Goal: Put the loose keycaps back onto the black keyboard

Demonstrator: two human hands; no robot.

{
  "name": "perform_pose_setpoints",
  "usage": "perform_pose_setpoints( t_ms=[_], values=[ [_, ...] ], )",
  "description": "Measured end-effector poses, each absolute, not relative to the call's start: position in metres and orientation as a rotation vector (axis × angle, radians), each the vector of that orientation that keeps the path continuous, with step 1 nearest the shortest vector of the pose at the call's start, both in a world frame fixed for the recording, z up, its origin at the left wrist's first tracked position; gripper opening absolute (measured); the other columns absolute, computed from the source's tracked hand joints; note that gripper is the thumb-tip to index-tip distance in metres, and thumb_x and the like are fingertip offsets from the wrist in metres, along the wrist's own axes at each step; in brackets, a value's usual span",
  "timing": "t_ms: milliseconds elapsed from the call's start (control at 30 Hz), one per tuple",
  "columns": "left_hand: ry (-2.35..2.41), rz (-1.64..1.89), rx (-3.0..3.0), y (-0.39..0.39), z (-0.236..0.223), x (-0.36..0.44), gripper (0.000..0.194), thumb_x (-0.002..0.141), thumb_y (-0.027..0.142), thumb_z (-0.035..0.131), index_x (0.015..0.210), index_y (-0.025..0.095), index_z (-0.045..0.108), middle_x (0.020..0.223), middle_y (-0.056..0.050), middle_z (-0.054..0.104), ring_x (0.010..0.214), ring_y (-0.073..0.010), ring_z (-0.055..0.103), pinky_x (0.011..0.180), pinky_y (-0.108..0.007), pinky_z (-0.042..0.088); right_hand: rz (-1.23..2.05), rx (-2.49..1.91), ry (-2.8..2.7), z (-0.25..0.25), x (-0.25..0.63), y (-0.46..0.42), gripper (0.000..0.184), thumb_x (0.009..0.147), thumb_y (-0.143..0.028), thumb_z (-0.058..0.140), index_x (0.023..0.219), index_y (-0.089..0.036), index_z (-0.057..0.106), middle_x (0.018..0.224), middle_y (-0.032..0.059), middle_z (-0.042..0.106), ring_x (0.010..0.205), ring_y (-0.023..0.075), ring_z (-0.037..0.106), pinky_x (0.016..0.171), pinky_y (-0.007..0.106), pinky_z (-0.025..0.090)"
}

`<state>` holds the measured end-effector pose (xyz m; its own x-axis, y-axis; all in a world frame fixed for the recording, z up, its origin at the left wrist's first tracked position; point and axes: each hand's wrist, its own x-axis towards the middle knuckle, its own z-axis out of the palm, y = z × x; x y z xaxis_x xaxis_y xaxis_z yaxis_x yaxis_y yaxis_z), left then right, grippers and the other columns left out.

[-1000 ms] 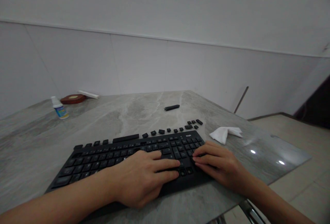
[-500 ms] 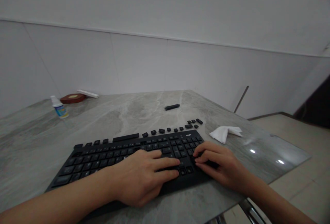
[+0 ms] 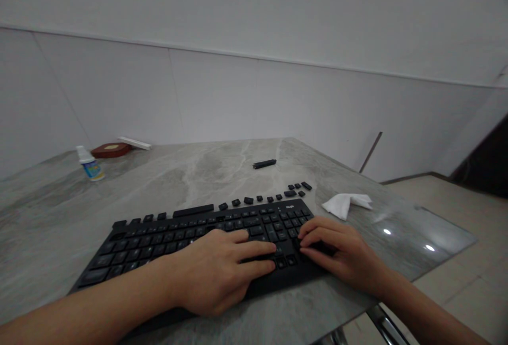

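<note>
Zero grip from the left hand (image 3: 220,271): splayed on the keyboard (image 3: 178,235) at 6 o'clock, probably bracing it. Right hand (image 3: 351,255) curled over its 3 o'clock end, can't tell if pinching anything.

The left grip (image 3: 220,272) lies palm down and spread, while the right grip (image 3: 348,254) curls inward.

Keyboard (image 3: 153,248) sits on the table (image 3: 206,170), left hand (image 3: 226,272) and right hand (image 3: 341,252) on it, keycaps (image 3: 248,200) strung behind, cloth (image 3: 343,206) off right, bottle (image 3: 92,168) back left!
</note>
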<state>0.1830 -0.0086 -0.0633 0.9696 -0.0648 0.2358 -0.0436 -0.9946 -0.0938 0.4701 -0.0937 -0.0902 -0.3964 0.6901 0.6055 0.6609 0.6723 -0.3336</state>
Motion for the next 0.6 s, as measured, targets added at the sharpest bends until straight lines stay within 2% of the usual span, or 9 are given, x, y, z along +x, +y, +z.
perform_pose_setpoints(
  t_ms=[467, 600],
  values=[
    [0.09, -0.374, -3.037, -0.0083, -0.0635, 0.1834, 0.044, 0.09, 0.019, 0.051, 0.134, 0.017, 0.055, 0.144, -0.009, 0.058, 0.089, -0.0243, 0.063, 0.072, -0.037, 0.055, 0.104, -1.093, -2.12, -0.0906, 0.4708, -0.0943, 0.017, 0.087, -0.012, 0.067, 0.101, -0.023, 0.069, 0.097, 0.0036, 0.071, 0.091, 0.0153, 0.067, 0.08, 0.026, 0.056],
    [0.077, -0.365, -3.039, -0.0081, -0.0639, 0.1835, 0.044, 0.09, 0.02, 0.051, 0.134, 0.018, 0.056, 0.143, -0.009, 0.058, 0.089, -0.0243, 0.064, 0.07, -0.037, 0.055, 0.28, -1.266, -1.954, -0.0894, 0.4725, -0.0985, 0.026, 0.083, -0.016, 0.07, 0.107, -0.026, 0.068, 0.092, 0.0009, 0.07, 0.074, 0.0129, 0.064, 0.062, 0.022, 0.053]
  ],
)
